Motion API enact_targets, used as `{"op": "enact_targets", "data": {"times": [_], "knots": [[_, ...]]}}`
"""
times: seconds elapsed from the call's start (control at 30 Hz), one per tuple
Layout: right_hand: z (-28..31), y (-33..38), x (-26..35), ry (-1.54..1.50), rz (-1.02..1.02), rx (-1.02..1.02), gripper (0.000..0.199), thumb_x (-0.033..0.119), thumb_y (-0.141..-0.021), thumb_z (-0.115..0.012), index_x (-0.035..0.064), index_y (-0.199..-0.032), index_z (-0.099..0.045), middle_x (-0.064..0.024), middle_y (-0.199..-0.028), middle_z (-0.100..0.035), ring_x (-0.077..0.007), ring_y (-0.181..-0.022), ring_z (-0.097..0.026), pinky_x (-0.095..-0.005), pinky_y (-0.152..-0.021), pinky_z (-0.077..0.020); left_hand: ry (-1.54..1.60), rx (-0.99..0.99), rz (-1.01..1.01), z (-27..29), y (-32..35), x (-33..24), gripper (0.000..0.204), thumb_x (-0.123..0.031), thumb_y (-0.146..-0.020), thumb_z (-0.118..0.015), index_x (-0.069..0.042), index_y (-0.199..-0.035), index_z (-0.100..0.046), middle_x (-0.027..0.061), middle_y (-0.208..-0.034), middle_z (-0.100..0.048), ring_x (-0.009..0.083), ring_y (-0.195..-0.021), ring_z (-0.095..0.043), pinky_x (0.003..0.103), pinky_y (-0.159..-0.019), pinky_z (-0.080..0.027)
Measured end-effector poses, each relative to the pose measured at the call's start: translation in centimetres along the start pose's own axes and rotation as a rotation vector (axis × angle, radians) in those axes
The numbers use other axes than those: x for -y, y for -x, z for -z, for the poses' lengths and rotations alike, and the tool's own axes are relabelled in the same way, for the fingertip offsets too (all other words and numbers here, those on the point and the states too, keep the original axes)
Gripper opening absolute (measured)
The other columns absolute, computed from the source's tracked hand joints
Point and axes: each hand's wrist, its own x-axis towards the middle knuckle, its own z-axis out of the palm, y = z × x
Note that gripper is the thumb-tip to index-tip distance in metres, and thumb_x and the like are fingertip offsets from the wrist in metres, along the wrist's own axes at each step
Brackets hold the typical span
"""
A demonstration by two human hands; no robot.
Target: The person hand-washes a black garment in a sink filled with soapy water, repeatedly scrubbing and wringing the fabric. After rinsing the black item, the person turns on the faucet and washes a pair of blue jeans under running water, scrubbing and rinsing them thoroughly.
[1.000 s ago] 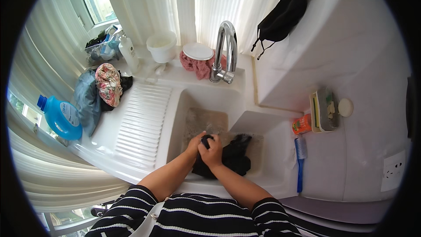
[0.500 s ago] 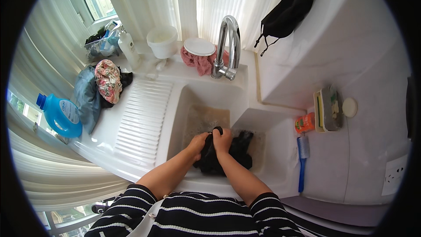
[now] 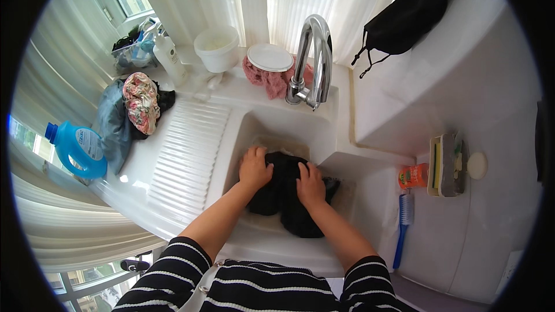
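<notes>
A soaked black garment (image 3: 301, 211) lies bunched in the sink basin (image 3: 281, 119), partly in cloudy water. My left hand (image 3: 254, 169) rests along its left side, fingers apart and thumb against the fabric. Over the right part of the cloth, my right hand (image 3: 311, 184) lies with its fingers spread. The undersides of both hands are hidden, so any light hold on the cloth does not show.
A ribbed washboard slope (image 3: 189, 156) flanks the basin, beside a blue detergent jug (image 3: 81, 149) and piled clothes (image 3: 141, 103). Behind stand a chrome faucet (image 3: 317, 52) and a white tub (image 3: 217, 49). A blue brush (image 3: 403, 225) and an orange can (image 3: 413, 175) are at right.
My hands were close together, gripping the bunched black garment. They have moved apart and loosened, and the garment has spread lower in the basin. The view has shifted slightly.
</notes>
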Motion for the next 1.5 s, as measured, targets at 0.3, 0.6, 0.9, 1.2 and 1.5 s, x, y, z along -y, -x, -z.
{"op": "enact_targets", "data": {"times": [0.3, 0.6, 0.9, 1.2, 1.5], "knots": [[-6.7, -3.3, -0.4, 0.065, 0.037, 0.37, 0.067, 0.028, -0.086, -0.049, 0.0095, -0.144, -0.021, -0.0167, -0.15, -0.013, -0.032, -0.139, -0.01, -0.0448, -0.112, -0.0141, -0.578, 0.639, -0.111, -4.4, -1.3, -0.3, 0.127, -0.046, -0.05, -0.083, -0.017, -0.146, -0.004, 0.0179, -0.15, -0.007, 0.037, -0.138, -0.008, 0.062, -0.105, -0.014], [-6.8, -7.6, -1.7, -0.142, -0.006, 0.554, 0.077, 0.034, -0.08, -0.059, 0.0084, -0.142, -0.022, -0.0225, -0.144, -0.023, -0.0409, -0.131, -0.026, -0.0466, -0.107, -0.0247, -0.451, 0.664, -0.127, -6.2, -4.6, 1.5, 0.114, -0.029, -0.058, -0.081, -0.017, -0.146, -0.009, 0.0167, -0.138, -0.036, 0.0347, -0.127, -0.035, 0.052, -0.103, -0.028], [-1.9, 2.5, -1.0, 0.228, 0.003, 0.795, 0.074, 0.026, -0.083, -0.058, 0.0214, -0.146, -0.018, -0.0146, -0.151, -0.009, -0.0347, -0.138, -0.011, -0.0486, -0.11, -0.0161, -0.538, 0.716, -0.118, -4.6, -1.6, 2.3, 0.093, -0.016, -0.068, -0.074, -0.023, -0.143, -0.019, 0.0171, -0.135, -0.034, 0.0361, -0.121, -0.04, 0.046, -0.091, -0.044], [4.9, 0.7, -2.3, 0.353, -0.186, 0.813, 0.076, 0.035, -0.076, -0.068, 0.0227, -0.142, -0.03, -0.015, -0.143, -0.029, -0.032, -0.131, -0.029, -0.054, -0.103, -0.026, -0.619, 0.736, -0.154, -1.1, 1.4, -1.3, 0.114, -0.036, -0.055, -0.084, -0.025, -0.144, -0.015, 0.0177, -0.141, -0.027, 0.0367, -0.131, -0.027, 0.058, -0.095, -0.036], [-2.7, 2.6, -1.1, -0.175, -0.439, 0.491, 0.049, 0.04, -0.067, -0.075, -0.0003, -0.094, -0.064, -0.0193, -0.084, -0.062, -0.0319, -0.086, -0.062, -0.0369, -0.076, -0.0493, -0.001, 0.652, 0.227, -2.5, 2.8, 0.2, 0.076, -0.014, -0.067, -0.064, -0.014, -0.137, -0.035, 0.0199, -0.115, -0.056, 0.0345, -0.103, -0.055, 0.038, -0.084, -0.048]]}}
